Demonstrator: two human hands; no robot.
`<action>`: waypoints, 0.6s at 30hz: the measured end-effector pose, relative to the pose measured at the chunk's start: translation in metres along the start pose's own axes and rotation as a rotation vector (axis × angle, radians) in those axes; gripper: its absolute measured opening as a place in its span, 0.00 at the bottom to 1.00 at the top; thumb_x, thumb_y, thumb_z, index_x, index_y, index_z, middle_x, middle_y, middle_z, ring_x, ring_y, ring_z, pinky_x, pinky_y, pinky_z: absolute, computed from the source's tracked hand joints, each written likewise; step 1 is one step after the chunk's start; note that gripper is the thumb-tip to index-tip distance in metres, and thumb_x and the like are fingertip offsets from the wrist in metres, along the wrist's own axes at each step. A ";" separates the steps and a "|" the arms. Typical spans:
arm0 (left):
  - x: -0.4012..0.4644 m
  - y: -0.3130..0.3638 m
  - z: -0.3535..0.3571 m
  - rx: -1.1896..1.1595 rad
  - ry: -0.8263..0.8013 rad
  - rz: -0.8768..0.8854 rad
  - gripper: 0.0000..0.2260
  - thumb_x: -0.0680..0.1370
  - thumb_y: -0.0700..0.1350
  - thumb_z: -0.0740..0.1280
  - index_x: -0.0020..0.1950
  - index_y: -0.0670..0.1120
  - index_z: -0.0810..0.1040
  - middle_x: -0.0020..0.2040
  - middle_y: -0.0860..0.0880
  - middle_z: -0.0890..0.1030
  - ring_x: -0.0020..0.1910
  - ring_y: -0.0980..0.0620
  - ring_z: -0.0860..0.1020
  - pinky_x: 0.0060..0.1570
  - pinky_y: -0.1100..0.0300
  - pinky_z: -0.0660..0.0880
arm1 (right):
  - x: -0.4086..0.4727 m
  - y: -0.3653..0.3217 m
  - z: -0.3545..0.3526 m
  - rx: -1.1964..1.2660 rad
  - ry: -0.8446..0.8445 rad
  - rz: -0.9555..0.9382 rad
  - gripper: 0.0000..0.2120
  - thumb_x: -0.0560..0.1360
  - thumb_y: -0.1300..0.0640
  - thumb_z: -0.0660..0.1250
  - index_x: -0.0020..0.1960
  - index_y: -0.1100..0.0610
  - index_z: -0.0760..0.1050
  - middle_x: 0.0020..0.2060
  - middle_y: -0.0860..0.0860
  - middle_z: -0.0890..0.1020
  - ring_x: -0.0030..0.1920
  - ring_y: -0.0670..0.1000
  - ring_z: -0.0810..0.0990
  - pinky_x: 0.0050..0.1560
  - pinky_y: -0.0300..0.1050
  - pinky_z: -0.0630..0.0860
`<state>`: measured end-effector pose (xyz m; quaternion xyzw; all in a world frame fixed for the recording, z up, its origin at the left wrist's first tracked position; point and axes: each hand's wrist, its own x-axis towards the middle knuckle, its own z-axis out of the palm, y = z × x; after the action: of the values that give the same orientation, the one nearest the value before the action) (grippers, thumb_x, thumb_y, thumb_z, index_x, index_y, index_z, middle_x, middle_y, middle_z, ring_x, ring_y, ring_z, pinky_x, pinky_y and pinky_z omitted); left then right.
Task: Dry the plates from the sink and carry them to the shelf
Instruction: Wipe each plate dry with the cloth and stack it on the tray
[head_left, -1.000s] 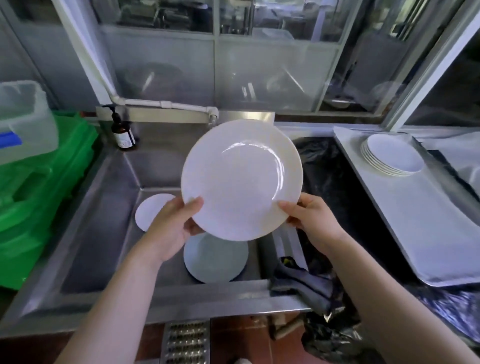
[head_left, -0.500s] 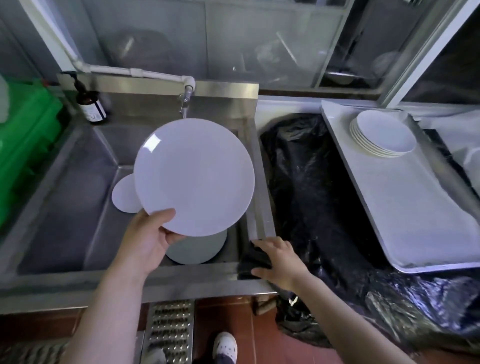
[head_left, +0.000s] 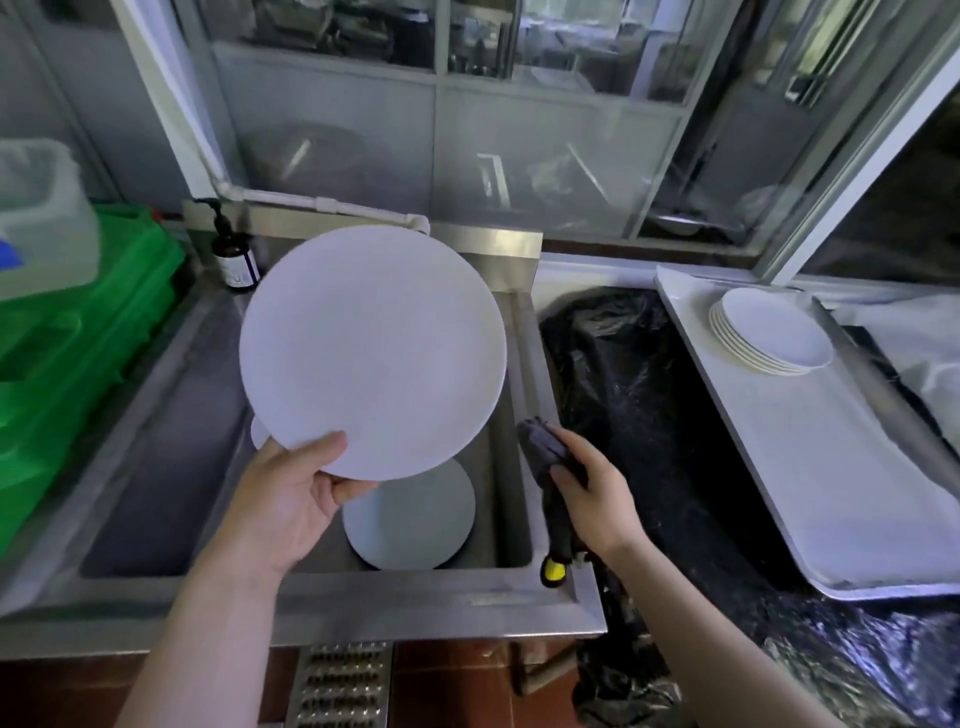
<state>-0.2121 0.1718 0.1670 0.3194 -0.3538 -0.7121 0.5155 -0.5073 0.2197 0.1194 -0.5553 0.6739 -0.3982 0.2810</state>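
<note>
Right hand (head_left: 587, 493) has lifted the cloth (head_left: 545, 452) off the sink (head_left: 322, 603) edge, gripping it. Plate (head_left: 371, 351) tilted above sink, left hand (head_left: 291, 499) pinching its lower rim. Stiff, wet-slick, breakable: hold at rim. 1 stack (head_left: 769, 338) on tray.

A single head-worn camera is looking forward and steeply down, hanging close over the steel sink (head_left: 291, 603), taking in both forearms, the window behind, and the floor below.
</note>
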 end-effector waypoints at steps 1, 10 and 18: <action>0.001 0.004 -0.002 0.029 0.019 0.046 0.23 0.73 0.35 0.62 0.66 0.53 0.76 0.61 0.48 0.81 0.55 0.47 0.82 0.40 0.52 0.82 | 0.006 -0.017 0.001 0.038 0.028 -0.024 0.21 0.78 0.64 0.63 0.69 0.50 0.72 0.62 0.43 0.78 0.63 0.41 0.74 0.66 0.44 0.70; -0.009 0.061 -0.020 0.521 0.281 0.398 0.13 0.69 0.53 0.66 0.50 0.69 0.79 0.50 0.66 0.82 0.49 0.64 0.81 0.50 0.47 0.80 | 0.025 -0.121 0.031 0.219 0.178 -0.174 0.21 0.77 0.65 0.64 0.65 0.46 0.73 0.59 0.41 0.79 0.61 0.40 0.75 0.66 0.50 0.72; -0.015 0.088 -0.023 0.503 0.257 0.488 0.16 0.73 0.46 0.64 0.54 0.65 0.79 0.55 0.61 0.82 0.57 0.57 0.80 0.53 0.46 0.78 | 0.035 -0.194 0.061 -0.021 0.336 -0.644 0.24 0.74 0.67 0.64 0.66 0.49 0.71 0.65 0.48 0.71 0.65 0.46 0.70 0.66 0.32 0.62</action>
<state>-0.1445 0.1627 0.2288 0.4291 -0.5160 -0.4131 0.6156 -0.3630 0.1586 0.2541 -0.6687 0.5053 -0.5450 0.0212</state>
